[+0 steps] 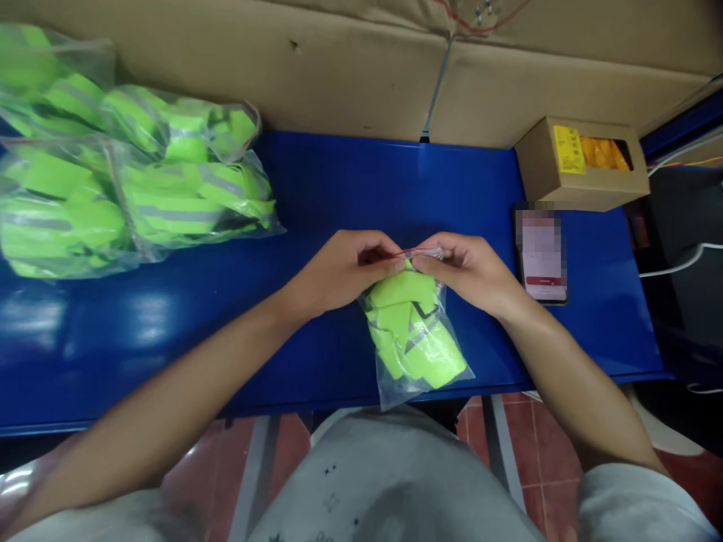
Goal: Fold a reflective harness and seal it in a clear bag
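Observation:
A clear zip bag [389, 388] lies near the front edge of the blue table, its red-lined top pointing away from me. Folded inside is a neon yellow-green reflective vest [418, 331] with grey strips and a small black piece. My left hand [355, 267] pinches the bag's top edge between thumb and fingers. Close beside it, my right hand [463, 267] pinches the same edge, the two thumbs nearly touching. The fingertips cover part of the red seal line.
Several bagged neon vests [186, 196] are piled at the left. A phone [541, 256] lies right of my right hand, with a cardboard box [542, 162] of orange items behind it. Brown cardboard [350, 75] walls the back of the blue table [339, 181]. White cables [678, 263] run at the right.

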Demonstrator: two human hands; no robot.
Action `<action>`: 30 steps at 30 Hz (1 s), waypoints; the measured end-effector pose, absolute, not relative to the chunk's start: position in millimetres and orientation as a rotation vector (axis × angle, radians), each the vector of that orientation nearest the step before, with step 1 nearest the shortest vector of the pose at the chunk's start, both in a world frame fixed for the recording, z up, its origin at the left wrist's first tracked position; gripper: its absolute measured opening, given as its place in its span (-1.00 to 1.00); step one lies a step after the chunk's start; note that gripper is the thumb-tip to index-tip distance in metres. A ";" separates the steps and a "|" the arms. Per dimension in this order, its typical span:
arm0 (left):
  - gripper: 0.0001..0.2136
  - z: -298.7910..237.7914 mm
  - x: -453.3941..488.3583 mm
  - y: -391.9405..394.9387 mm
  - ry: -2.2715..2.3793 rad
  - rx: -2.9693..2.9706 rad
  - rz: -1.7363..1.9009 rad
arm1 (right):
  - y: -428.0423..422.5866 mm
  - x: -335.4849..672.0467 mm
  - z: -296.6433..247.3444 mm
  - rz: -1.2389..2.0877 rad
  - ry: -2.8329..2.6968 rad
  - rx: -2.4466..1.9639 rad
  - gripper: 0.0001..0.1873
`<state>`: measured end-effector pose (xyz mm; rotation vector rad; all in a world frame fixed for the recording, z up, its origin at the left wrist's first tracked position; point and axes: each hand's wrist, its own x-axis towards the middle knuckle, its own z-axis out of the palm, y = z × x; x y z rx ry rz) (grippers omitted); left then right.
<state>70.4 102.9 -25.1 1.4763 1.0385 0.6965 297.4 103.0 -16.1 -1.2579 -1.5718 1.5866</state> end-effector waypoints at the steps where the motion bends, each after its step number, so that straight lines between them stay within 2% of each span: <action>1: -0.80 -24.1 70.2 102.4 1.035 1.442 0.687 | 103.0 297.3 -14.1 1.632 -1.539 -1.262 -0.66; 6: -0.88 -19.5 68.0 100.1 0.974 1.404 0.590 | 99.2 295.5 -2.7 1.739 -1.509 -1.339 -0.67; 11: -0.84 -19.6 60.6 103.3 0.910 1.435 0.468 | 95.2 295.5 -0.2 1.769 -1.547 -1.334 -0.76; 17: -0.79 -12.3 58.1 105.9 0.908 1.392 0.221 | 92.9 299.9 -0.1 1.873 -1.673 -1.244 -0.74; 26: -0.70 -7.8 59.8 104.6 0.878 1.512 0.253 | 87.9 303.2 6.9 1.692 -1.894 -1.274 -0.67; 30: -0.74 -7.1 61.8 103.3 0.895 1.495 0.268 | 86.8 298.8 2.0 1.696 -1.825 -1.299 -0.68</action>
